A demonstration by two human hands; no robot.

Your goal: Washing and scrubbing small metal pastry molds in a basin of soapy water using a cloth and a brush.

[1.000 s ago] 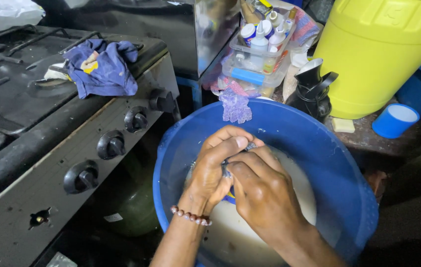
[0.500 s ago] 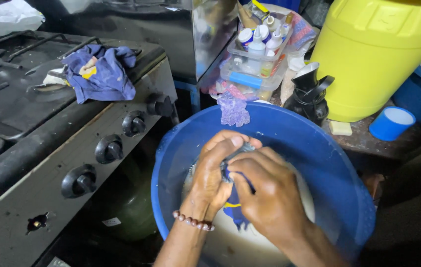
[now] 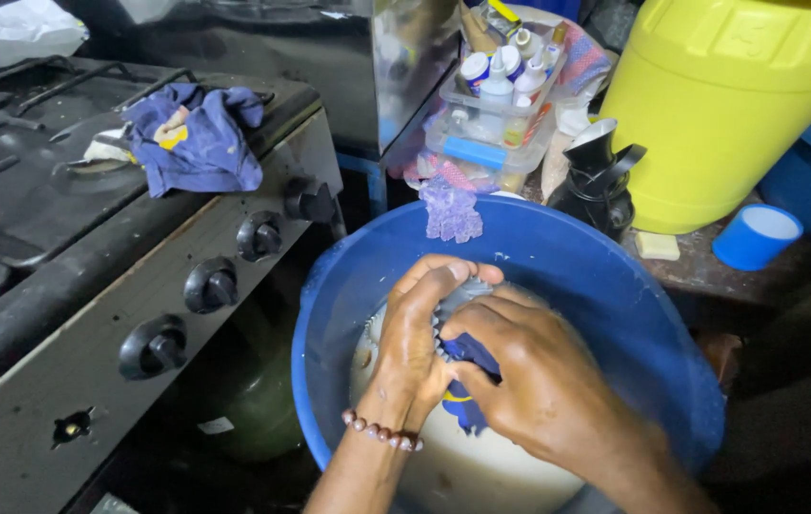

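Note:
Both my hands are pressed together over a large blue basin point(image 3: 615, 286) that holds milky wash water point(image 3: 481, 471). My left hand point(image 3: 415, 347), with a bead bracelet at the wrist, clutches a wet cloth, grey with a dark blue part point(image 3: 462, 352). My right hand point(image 3: 529, 381) grips the same cloth from the other side, so most of the cloth is hidden between my fingers. A small purple rag point(image 3: 451, 209) hangs over the basin's far rim.
A black gas stove point(image 3: 91, 286) with several knobs stands at the left, a blue cloth point(image 3: 198, 138) lying on top. Behind the basin are a clear box of bottles point(image 3: 496, 114), a black jug point(image 3: 600, 181), a yellow drum point(image 3: 739, 105) and a small blue cup point(image 3: 756, 236).
My hands have shifted a little within the basin while rubbing the cloth, and more of its dark blue part shows between my fingers now.

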